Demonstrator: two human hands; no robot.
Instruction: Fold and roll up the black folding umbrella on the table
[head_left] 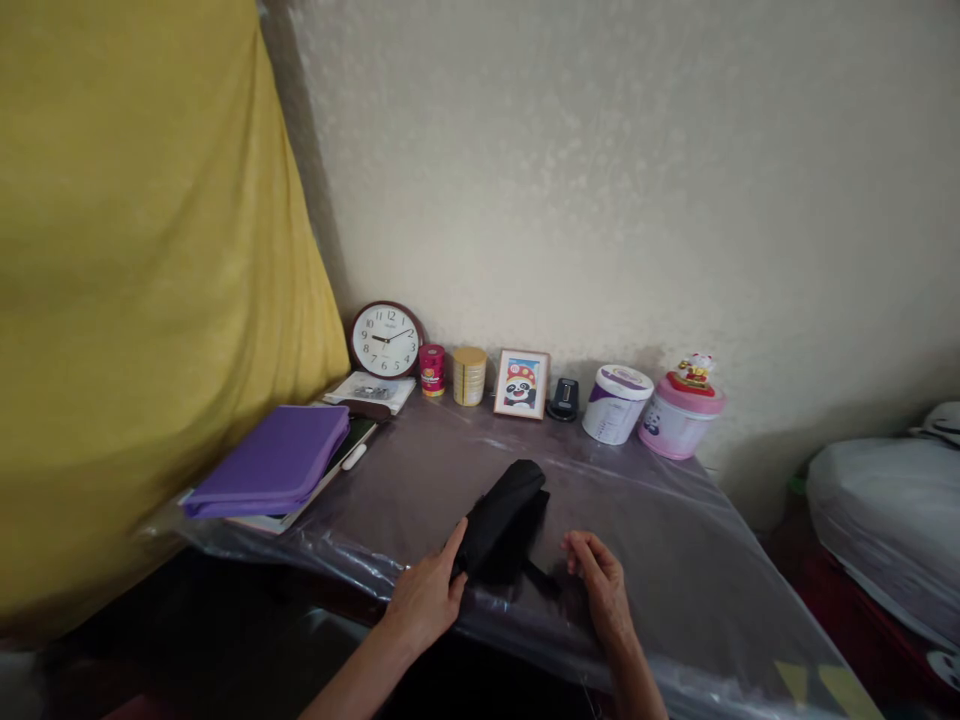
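A black folded umbrella (499,520) lies slanted on the table near its front edge, its far end pointing away and to the right. My left hand (427,590) grips the near left end, thumb and fingers around the fabric. Loose black cloth hangs along the umbrella's right side, and a short dark strap (541,577) sticks out there. Just right of that strap is my right hand (598,580), apart from the umbrella. Its fingers are curled together, and nothing shows between them.
A clear plastic sheet covers the table (675,560). Along the wall stand a clock (386,340), a red can (432,371), a yellow-lidded jar (469,378), a panda picture frame (520,385), a black stapler-like item (564,399) and two tubs (616,408). Purple folders (270,460) lie left.
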